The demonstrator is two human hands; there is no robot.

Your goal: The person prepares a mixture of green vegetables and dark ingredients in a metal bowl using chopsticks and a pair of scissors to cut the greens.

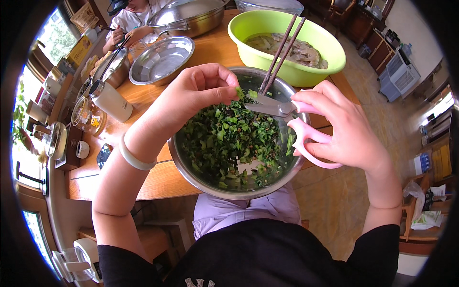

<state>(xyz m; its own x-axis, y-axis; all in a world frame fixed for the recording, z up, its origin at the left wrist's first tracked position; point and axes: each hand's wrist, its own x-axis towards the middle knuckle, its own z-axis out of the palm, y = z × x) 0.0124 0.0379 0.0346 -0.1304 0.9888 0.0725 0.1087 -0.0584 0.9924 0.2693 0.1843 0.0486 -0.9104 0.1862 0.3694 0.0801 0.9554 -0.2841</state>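
Between the thumb and fingertips of my left hand (208,86) is a small piece of green vegetable (239,93). My right hand (344,122) grips pink-handled kitchen scissors (312,134), thumb and fingers in the loops. Their blades are parted and point left, with a bit of green at the upper blade, close to my left fingertips. Below both hands, a stainless steel bowl (238,193) holds chopped leafy greens (229,132), some of its bottom showing. A pair of dark chopsticks (281,53) leans in the bowl at its far side, tips among the greens.
Beyond the bowl stands a lime-green plastic basin (247,53) with raw shrimp-like seafood in liquid. An oval metal dish (161,61), a white bottle (111,100) and a glass cup (88,116) are on the wooden table (157,183). Another person (131,21) sits at the far left, holding chopsticks.
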